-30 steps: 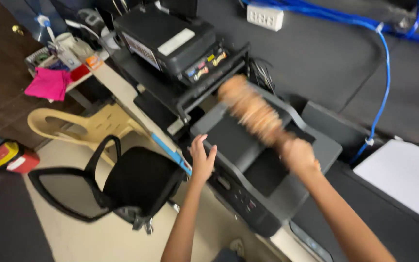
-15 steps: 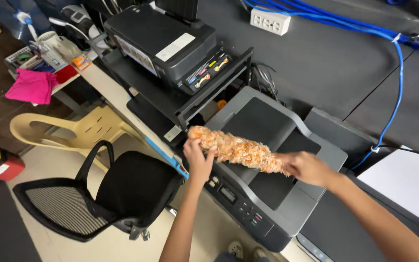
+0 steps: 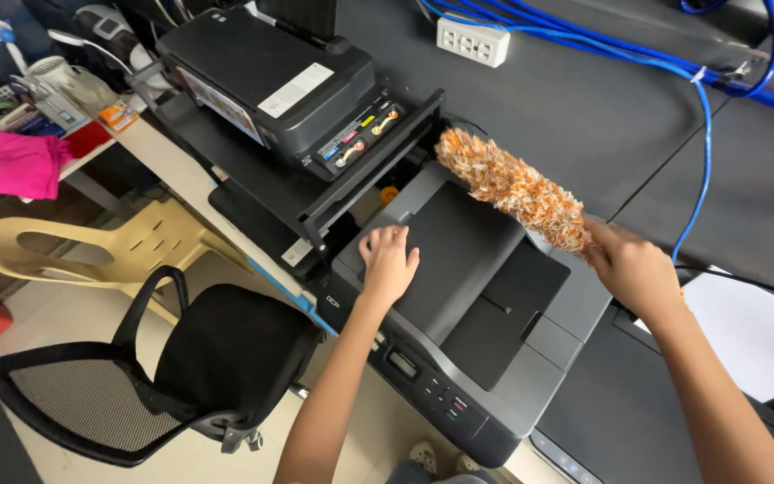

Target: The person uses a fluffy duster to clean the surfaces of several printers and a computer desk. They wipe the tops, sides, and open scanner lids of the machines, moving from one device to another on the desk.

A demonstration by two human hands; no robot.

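Note:
A grey laser printer (image 3: pixel 494 358) sits on a dark desk in front of me. My left hand (image 3: pixel 389 260) rests flat on the printer's top at its near left side, fingers apart, holding nothing. My right hand (image 3: pixel 633 267) grips the handle end of an orange and white feather duster (image 3: pixel 512 186). The duster's fluffy head points up and left over the printer's back edge, near the black shelf. A black inkjet printer (image 3: pixel 270 76) stands on that black shelf (image 3: pixel 262 193) to the left.
A black mesh office chair (image 3: pixel 172 367) and a cream plastic chair (image 3: pixel 91 246) stand left of the desk. A pink cloth (image 3: pixel 18 163) lies on a cluttered side table. Blue cables (image 3: pixel 700 108) and a white power strip (image 3: pixel 472 40) run along the dark wall. White paper (image 3: pixel 754 336) lies at right.
The duster has swung from the printer's front left to its back edge. My left hand moved from the front corner onto the printer's top.

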